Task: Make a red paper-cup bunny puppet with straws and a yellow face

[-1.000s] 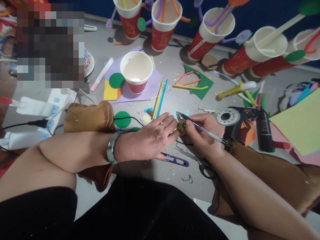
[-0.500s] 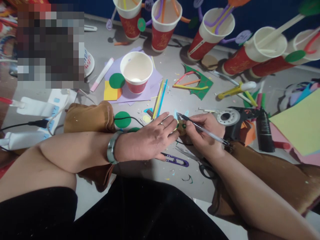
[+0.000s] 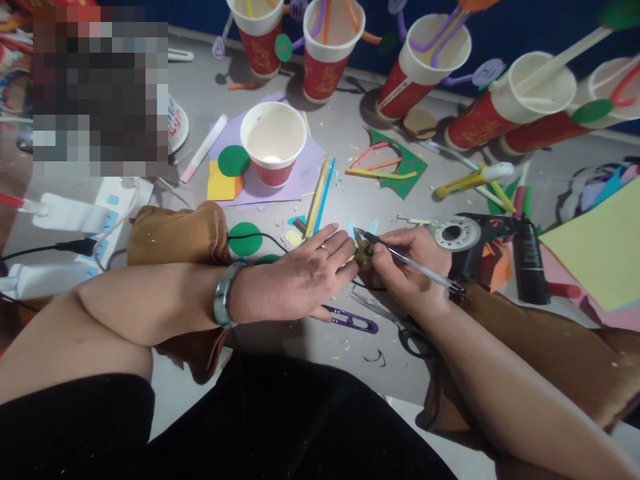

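My right hand grips a ballpoint pen with a dark grip and a clear barrel, its tip pointing to the left. Beneath the pen lies a small brownish piece with green marks, partly covered by both hands. My left hand, palm down with fingers stretched out, rests just left of that piece. Whether its fingertips touch the piece I cannot tell. Under the left palm's edge sticks out a purple slotted tool. Past the left fingers lie yellow and blue straws and a green paper circle.
A white-rimmed red paper cup stands on purple paper. Several decorated cups line the back. Scissors, a black marker, a tape roll and paper sheets lie right. A power strip is left.
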The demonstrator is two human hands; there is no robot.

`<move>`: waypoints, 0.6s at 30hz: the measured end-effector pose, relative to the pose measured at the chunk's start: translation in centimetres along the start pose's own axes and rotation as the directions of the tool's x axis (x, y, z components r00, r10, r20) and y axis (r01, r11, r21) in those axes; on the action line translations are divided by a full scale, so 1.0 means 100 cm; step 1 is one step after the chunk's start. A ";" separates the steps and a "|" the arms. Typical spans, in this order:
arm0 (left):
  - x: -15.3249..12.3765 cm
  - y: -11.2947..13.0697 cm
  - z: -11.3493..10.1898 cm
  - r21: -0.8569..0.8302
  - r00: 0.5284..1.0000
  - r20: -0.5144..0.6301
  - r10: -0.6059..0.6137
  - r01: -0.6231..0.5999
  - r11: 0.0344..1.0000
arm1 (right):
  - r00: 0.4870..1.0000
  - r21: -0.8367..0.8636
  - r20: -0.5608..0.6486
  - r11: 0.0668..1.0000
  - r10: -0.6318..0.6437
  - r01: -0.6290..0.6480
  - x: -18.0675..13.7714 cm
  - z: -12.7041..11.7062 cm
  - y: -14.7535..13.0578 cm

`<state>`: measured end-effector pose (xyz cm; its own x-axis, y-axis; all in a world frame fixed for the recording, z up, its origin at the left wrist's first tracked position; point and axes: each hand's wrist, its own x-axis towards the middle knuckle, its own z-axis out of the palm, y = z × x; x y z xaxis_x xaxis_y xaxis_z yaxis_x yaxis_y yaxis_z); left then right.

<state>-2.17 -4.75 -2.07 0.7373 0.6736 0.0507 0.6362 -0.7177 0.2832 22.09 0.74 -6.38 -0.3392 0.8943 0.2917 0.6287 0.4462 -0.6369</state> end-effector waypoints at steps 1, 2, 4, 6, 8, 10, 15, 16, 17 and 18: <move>0.000 0.000 0.000 -0.006 1.000 0.002 -0.001 0.001 1.000 | 1.000 -0.002 0.005 1.000 0.003 -0.003 0.000 0.000 0.000; 0.000 0.000 0.000 -0.012 1.000 0.004 0.000 0.000 1.000 | 1.000 -0.004 0.008 1.000 0.004 -0.004 0.000 0.000 0.000; 0.000 0.000 -0.001 -0.016 1.000 0.005 0.001 -0.001 1.000 | 1.000 -0.015 0.005 1.000 0.003 -0.003 -0.001 0.000 0.000; 0.001 0.000 -0.002 -0.003 1.000 0.013 0.006 -0.006 1.000 | 1.000 -0.028 -0.004 1.000 0.002 -0.002 -0.001 -0.001 0.000; 0.001 0.000 -0.004 0.013 1.000 0.027 0.011 -0.011 1.000 | 1.000 -0.037 -0.015 0.999 0.001 -0.002 -0.001 -0.001 0.000; 0.001 0.000 -0.004 0.016 0.999 0.031 0.010 -0.010 1.000 | 1.000 -0.041 -0.015 0.999 0.009 -0.010 -0.001 -0.001 0.000; 0.000 0.000 -0.001 0.009 1.000 0.007 0.003 -0.003 1.000 | 1.000 -0.042 -0.012 0.999 0.022 -0.023 -0.001 -0.001 0.001; 0.000 0.000 0.000 0.008 1.000 0.002 0.003 -0.003 1.000 | 1.000 -0.042 -0.016 0.999 0.019 -0.019 -0.001 -0.001 0.001; 0.000 0.000 0.000 0.006 1.000 -0.003 0.003 -0.003 1.000 | 1.000 -0.042 -0.018 0.999 0.015 -0.016 -0.001 -0.001 0.001; 0.000 0.000 0.000 0.003 1.000 -0.006 0.003 -0.003 1.000 | 1.000 -0.044 -0.018 0.999 0.011 -0.012 -0.001 -0.001 0.001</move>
<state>-2.18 -4.76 -2.10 0.7378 0.6726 0.0569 0.6348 -0.7201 0.2801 22.26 0.68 -6.39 -0.3197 0.8998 0.2970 0.6629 0.4363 -0.6085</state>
